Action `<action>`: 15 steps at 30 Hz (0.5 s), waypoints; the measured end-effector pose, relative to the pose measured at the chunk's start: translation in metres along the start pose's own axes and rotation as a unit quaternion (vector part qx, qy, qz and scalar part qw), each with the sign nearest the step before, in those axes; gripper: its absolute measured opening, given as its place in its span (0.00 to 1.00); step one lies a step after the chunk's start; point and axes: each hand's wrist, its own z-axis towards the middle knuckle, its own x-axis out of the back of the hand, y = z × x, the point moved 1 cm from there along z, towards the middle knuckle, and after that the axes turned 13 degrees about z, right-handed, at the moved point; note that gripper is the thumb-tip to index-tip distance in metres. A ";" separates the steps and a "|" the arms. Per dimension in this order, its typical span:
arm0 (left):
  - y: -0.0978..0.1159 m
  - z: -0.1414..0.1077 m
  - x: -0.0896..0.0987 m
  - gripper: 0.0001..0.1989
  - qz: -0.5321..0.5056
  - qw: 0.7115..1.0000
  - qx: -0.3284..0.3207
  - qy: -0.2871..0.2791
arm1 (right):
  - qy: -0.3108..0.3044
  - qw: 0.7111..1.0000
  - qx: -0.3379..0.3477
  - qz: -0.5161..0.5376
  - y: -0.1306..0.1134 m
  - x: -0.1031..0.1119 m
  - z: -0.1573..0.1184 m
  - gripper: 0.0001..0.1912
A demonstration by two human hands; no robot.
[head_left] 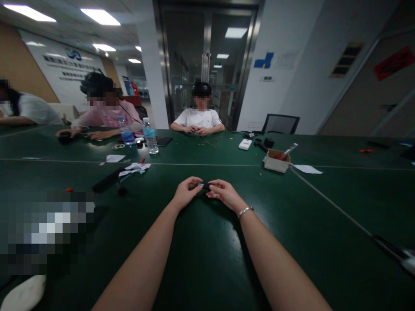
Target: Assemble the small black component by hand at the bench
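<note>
Both of my hands meet over the middle of the dark green table (201,242), around a small black object (206,186). My left hand (188,192) pinches its left end, where a pale bit shows by the fingertips. On the right end, the thumb and fingers of my right hand (226,194) are closed; a silver bracelet (245,211) circles that wrist. The object is too small to identify, and the fingers partly cover it.
Two water bottles (150,137) stand at the back left, near crumpled white paper (134,169). Right of centre sits a small open box (276,162) with a cable running from it. Across the table, a person in white (198,119) sits; others sit at left.
</note>
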 end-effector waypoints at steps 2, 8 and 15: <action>0.002 -0.001 0.001 0.16 -0.013 1.000 0.002 0.005 | 0.007 1.000 0.001 0.001 0.000 0.000 0.000 0.17; -0.002 0.001 -0.001 0.12 -0.015 1.000 0.010 0.011 | 0.012 1.000 0.003 0.006 0.001 0.001 0.001 0.15; -0.011 0.004 -0.001 0.15 0.027 0.999 0.021 -0.028 | 0.009 1.000 0.006 0.006 0.002 0.004 0.002 0.17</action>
